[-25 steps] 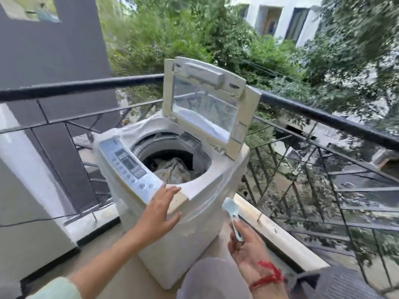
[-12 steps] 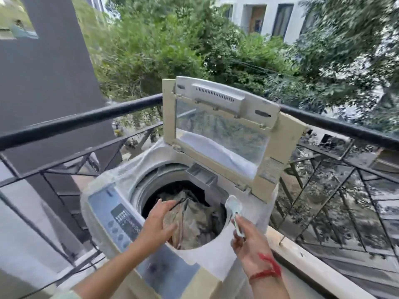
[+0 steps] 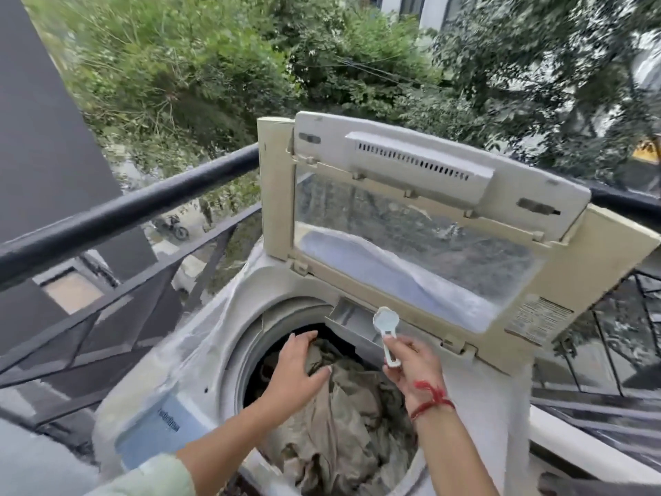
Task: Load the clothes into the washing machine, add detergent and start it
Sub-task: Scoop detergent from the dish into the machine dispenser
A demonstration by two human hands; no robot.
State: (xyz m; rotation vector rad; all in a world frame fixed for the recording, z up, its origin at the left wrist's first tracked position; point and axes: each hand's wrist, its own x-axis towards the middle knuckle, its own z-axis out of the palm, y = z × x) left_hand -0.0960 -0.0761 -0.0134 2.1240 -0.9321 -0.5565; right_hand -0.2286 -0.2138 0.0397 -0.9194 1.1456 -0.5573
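Observation:
A white top-loading washing machine (image 3: 214, 334) stands on a balcony with its lid (image 3: 447, 223) raised upright. Crumpled beige and grey clothes (image 3: 343, 420) fill the drum. My left hand (image 3: 297, 374) rests flat on the clothes inside the drum, fingers spread. My right hand (image 3: 411, 366) pinches the handle of a small pale blue scoop (image 3: 386, 322), held over the drum's far rim beside the detergent tray (image 3: 345, 315). What the scoop holds is unclear. The blue control panel (image 3: 157, 427) lies at the near left.
A black metal railing (image 3: 118, 213) runs behind and to both sides of the machine. A dark wall (image 3: 39, 112) rises at the left. Trees and a building lie beyond the railing. A low white ledge (image 3: 579, 456) runs at the right.
The view has come closer, over the drum. My left hand went from the control panel edge into the drum onto the clothes. My right hand raised the scoop toward the detergent tray.

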